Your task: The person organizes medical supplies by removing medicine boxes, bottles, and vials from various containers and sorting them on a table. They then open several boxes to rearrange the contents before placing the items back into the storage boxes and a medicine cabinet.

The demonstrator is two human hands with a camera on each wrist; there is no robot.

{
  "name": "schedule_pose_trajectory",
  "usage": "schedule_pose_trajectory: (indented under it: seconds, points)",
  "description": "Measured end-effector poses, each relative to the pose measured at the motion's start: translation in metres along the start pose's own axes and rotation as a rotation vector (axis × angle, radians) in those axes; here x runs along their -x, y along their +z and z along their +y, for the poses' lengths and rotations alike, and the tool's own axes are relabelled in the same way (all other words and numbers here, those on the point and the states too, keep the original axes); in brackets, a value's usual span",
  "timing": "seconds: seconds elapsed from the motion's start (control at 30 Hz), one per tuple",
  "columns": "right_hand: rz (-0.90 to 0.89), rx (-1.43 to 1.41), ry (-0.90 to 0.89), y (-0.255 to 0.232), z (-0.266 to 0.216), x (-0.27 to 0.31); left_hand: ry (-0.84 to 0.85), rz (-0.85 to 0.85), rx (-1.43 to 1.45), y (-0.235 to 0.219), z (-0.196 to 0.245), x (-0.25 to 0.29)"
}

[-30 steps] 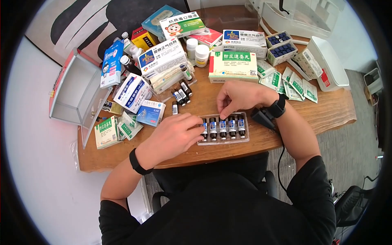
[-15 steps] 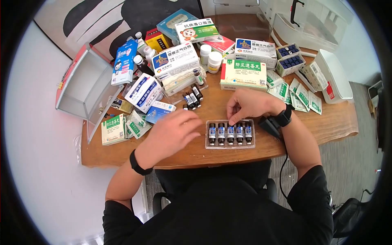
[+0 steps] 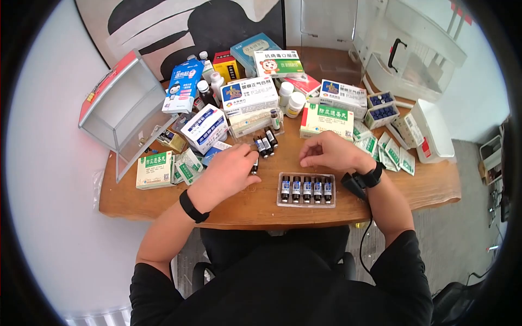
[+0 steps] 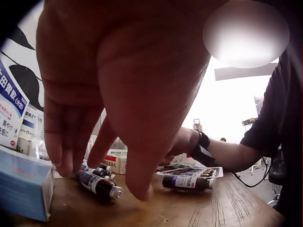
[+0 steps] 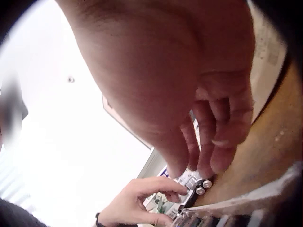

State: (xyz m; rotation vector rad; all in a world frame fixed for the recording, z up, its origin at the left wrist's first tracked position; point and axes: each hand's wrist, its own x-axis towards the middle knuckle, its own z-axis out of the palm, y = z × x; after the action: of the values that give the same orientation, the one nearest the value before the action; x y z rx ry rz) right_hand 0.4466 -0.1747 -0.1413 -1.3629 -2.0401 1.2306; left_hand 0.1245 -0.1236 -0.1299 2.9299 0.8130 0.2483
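Note:
My left hand (image 3: pixel 231 169) reaches over a small dark vial (image 3: pixel 254 166) on the table, partly hidden by the fingers in the head view. In the left wrist view, its thumb (image 4: pixel 139 187) stands apart from the metal-capped vial (image 4: pixel 97 185), and the other fingers hang over the vial's far side. A clear plastic tray (image 3: pixel 307 205) holds several dark vials with blue-and-white labels in a row. Just behind the tray hovers my right hand (image 3: pixel 326 150), its fingers loosely bent with nothing between them. Beyond the left hand lie three more vials (image 3: pixel 266 143) side by side.
Medicine boxes (image 3: pixel 247 96), white bottles (image 3: pixel 295 104) and a green-and-white box (image 3: pixel 326 120) crowd the back. Green sachets (image 3: pixel 390 152) lie at right near a white bin (image 3: pixel 435 138). A tilted glass-fronted case (image 3: pixel 125 103) stands left. A black device (image 3: pixel 354 186) with a cable hangs by my right wrist.
My left hand has moved from the tray's left end, away to the left and back, to the loose vial. The right hand has lifted off the middle vial in the tray.

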Motion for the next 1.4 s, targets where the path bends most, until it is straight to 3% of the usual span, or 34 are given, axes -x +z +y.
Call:
schedule_pose_trajectory:
  seconds: [0.1, 0.17, 0.3, 0.33, 0.4, 0.53, 0.63, 0.83, 1.0, 1.07, 1.1, 1.17, 1.27, 1.4]
  points:
    - [0.210, 0.254, -0.133, 0.003, -0.028, -0.010, -0.053, -0.022, -0.006, 0.011, -0.001, -0.002]
    - [0.224, 0.350, -0.123, 0.005, -0.035, -0.027, -0.155, -0.037, -0.019, 0.015, -0.003, -0.012]
    - [0.249, 0.550, -0.057, 0.017, -0.032, -0.071, -0.202, -0.003, 0.055, 0.018, -0.007, -0.027]
    - [0.252, 0.554, -0.058, 0.022, -0.034, -0.080, -0.187, 0.019, 0.060, 0.021, -0.008, -0.028]
    - [0.212, 0.576, 0.145, 0.028, -0.041, -0.095, -0.171, 0.044, 0.065, 0.028, -0.012, -0.032]
    - [0.237, 0.582, 0.256, 0.035, -0.040, -0.108, -0.249, 0.061, 0.007, 0.035, -0.011, -0.034]
    - [0.267, 0.554, 0.274, 0.040, -0.028, -0.117, -0.268, 0.043, -0.015, 0.031, -0.015, -0.033]
    - [0.246, 0.558, 0.349, 0.045, -0.050, -0.114, -0.317, 0.097, 0.070, 0.016, -0.027, -0.027]
    - [0.222, 0.675, 0.244, 0.059, -0.061, -0.110, -0.314, 0.292, 0.134, 0.012, -0.032, -0.021]
    - [0.196, 0.718, 0.226, 0.065, -0.065, -0.112, -0.258, 0.347, 0.019, 0.013, -0.032, -0.026]
    - [0.189, 0.784, 0.234, 0.068, -0.066, -0.113, -0.259, 0.349, 0.015, 0.010, -0.032, -0.029]
    - [0.186, 0.853, 0.241, 0.072, -0.065, -0.116, -0.265, 0.200, -0.146, 0.003, -0.032, -0.037]
    - [0.186, 0.897, 0.269, 0.077, -0.061, -0.119, -0.211, 0.246, -0.304, 0.010, -0.046, -0.044]
    - [0.097, 1.067, 0.185, 0.079, -0.050, -0.116, -0.198, 0.209, -0.297, 0.009, -0.048, -0.052]
